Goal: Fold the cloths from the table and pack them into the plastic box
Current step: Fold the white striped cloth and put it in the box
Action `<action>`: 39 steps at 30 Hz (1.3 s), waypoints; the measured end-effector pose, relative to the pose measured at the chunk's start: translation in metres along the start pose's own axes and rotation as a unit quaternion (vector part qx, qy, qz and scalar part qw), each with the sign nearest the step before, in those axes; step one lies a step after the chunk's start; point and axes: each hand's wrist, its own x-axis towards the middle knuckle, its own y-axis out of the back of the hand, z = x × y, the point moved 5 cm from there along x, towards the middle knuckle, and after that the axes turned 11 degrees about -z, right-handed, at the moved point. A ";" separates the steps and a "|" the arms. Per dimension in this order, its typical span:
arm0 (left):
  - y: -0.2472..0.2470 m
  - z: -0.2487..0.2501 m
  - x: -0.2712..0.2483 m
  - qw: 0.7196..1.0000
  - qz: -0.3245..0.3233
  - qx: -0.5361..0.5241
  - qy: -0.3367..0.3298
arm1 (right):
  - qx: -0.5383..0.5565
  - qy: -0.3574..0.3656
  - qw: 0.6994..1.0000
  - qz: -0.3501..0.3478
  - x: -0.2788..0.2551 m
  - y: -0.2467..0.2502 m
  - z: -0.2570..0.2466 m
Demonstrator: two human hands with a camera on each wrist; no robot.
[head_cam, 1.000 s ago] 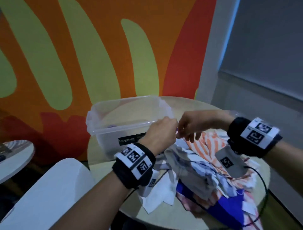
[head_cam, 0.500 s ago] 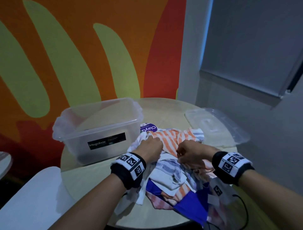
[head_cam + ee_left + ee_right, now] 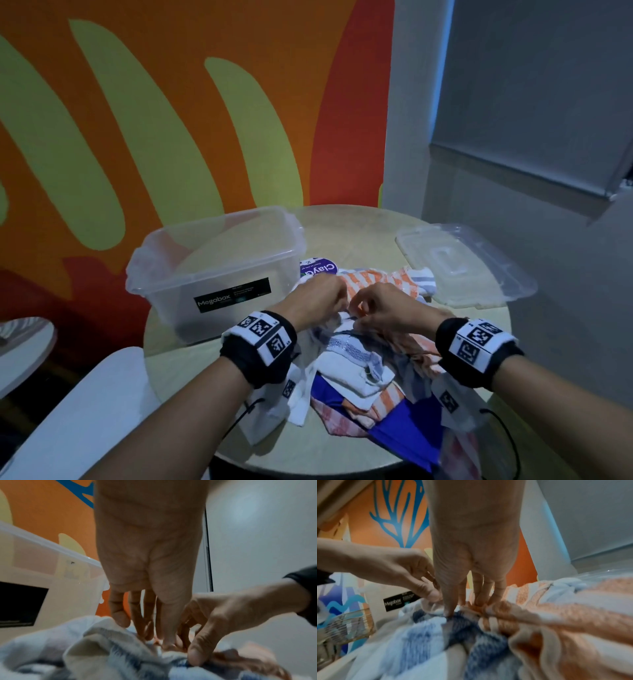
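Observation:
A heap of cloths [image 3: 359, 370] lies on the round table [image 3: 346, 236]. It includes an orange-and-white striped cloth [image 3: 376, 279], a blue-and-white cloth [image 3: 349, 349] and a plain blue one [image 3: 407, 435]. The clear plastic box [image 3: 219, 274] stands open at the left, with nothing showing in it. My left hand [image 3: 334, 299] and right hand [image 3: 358, 308] sit close together at the heap's far side. Each pinches a cloth edge where the blue-and-white cloth [image 3: 428, 635] meets the orange striped one [image 3: 573, 615]. My right thumb [image 3: 195, 655] presses into the fabric.
The box's clear lid [image 3: 466, 263] lies at the table's right rim. A purple round label [image 3: 318, 269] peeks out behind the cloths. A white chair back [image 3: 85, 411] is at the near left, and a second small table [image 3: 20, 346] is at the far left.
One second ago both hands were raised in front of the box. They have dropped onto the heap and now pinch fabric close together. The head view has tilted down and right.

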 end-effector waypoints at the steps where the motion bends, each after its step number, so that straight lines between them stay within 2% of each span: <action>1: -0.006 0.000 -0.003 0.999 -0.043 0.013 0.006 | -0.005 0.006 1.000 -0.010 0.001 -0.005 -0.001; 3: -0.025 -0.005 -0.009 0.994 -0.098 0.031 0.022 | -0.015 0.005 1.000 -0.020 0.003 -0.015 -0.001; 4: -0.034 -0.007 -0.010 0.995 -0.094 0.031 0.023 | -0.017 0.002 1.000 -0.016 0.004 -0.018 -0.001; 9: -0.037 -0.024 -0.007 0.999 -0.023 -0.019 0.041 | 0.000 -0.011 1.000 -0.011 0.011 -0.022 0.005; 12: -0.022 -0.024 -0.008 0.998 0.010 -0.059 0.014 | 0.030 -0.005 0.999 -0.015 0.013 -0.020 0.006; 15: 0.011 -0.015 -0.015 0.990 0.091 -0.109 -0.010 | 0.049 0.012 0.998 0.023 0.012 0.003 0.006; 17: 0.040 -0.009 -0.020 0.978 0.160 -0.133 -0.032 | 0.101 0.034 0.992 0.063 0.009 0.029 0.003; 20: 0.084 -0.001 -0.029 0.953 0.248 -0.164 -0.053 | 0.239 0.080 0.960 0.117 -0.003 0.070 -0.010; 22: 0.108 -0.001 -0.031 0.937 0.289 -0.188 -0.056 | 0.284 0.096 0.943 0.143 -0.010 0.092 -0.016; 24: 0.128 -0.005 -0.033 0.925 0.319 -0.204 -0.044 | 0.270 0.105 0.946 0.142 -0.012 0.105 -0.019; 28: 0.170 -0.014 -0.041 0.905 0.373 -0.204 -0.019 | 0.170 0.067 0.972 0.147 -0.010 0.125 -0.014; 31: 0.191 -0.021 -0.046 0.896 0.393 -0.207 -0.008 | 0.158 0.054 0.965 0.202 -0.015 0.159 -0.019; 33: 0.194 -0.021 -0.046 0.907 0.366 -0.211 -0.013 | 0.172 0.058 0.950 0.256 -0.022 0.183 -0.025; 35: 0.183 -0.016 -0.040 0.943 0.270 -0.193 -0.004 | 0.214 0.075 0.939 0.258 -0.025 0.196 -0.034; 37: 0.164 -0.006 -0.033 0.975 0.155 -0.161 0.013 | 0.176 0.067 0.959 0.212 -0.022 0.195 -0.045; 39: 0.150 0.003 -0.029 0.990 0.077 -0.115 0.002 | 0.094 0.065 0.974 0.195 -0.022 0.192 -0.054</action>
